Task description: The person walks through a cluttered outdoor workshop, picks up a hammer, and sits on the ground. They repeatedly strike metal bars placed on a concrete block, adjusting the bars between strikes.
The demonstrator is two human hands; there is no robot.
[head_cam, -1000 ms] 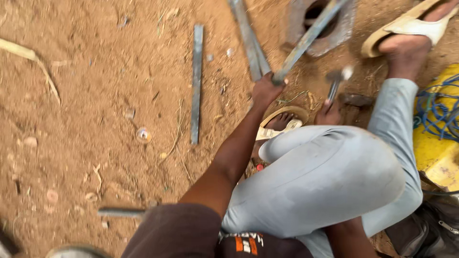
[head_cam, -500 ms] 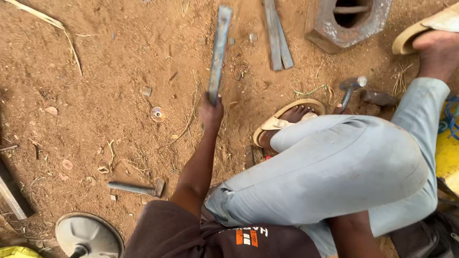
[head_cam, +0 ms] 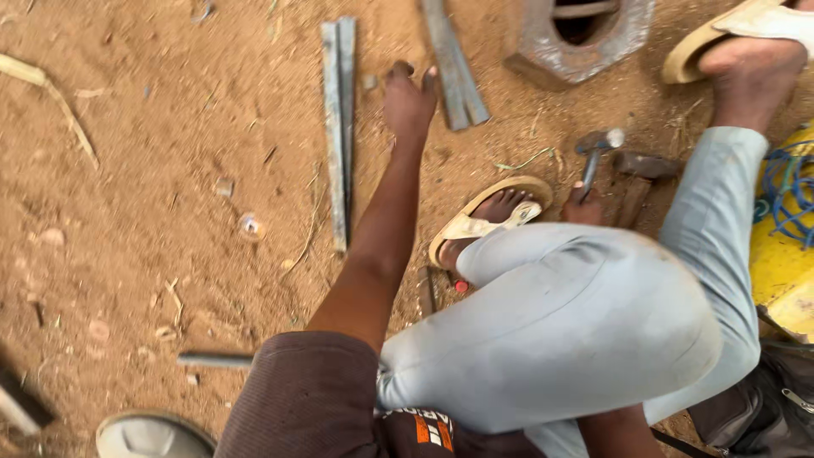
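left hand (head_cam: 409, 103) | grip loose, nothing held, beside grey metal bars (head_cam: 338, 127) | right hand (head_cam: 583, 206) | grip closed on hammer (head_cam: 595, 153)

dull grey metal bars (head_cam: 339, 127) on rough, matt reddish dirt ground (head_cam: 127, 212).

Person seen from above. Dark brown short sleeve (head_cam: 305, 394); light grey trousers (head_cam: 577, 322). Tan open sandals (head_cam: 483, 222) on both feet.
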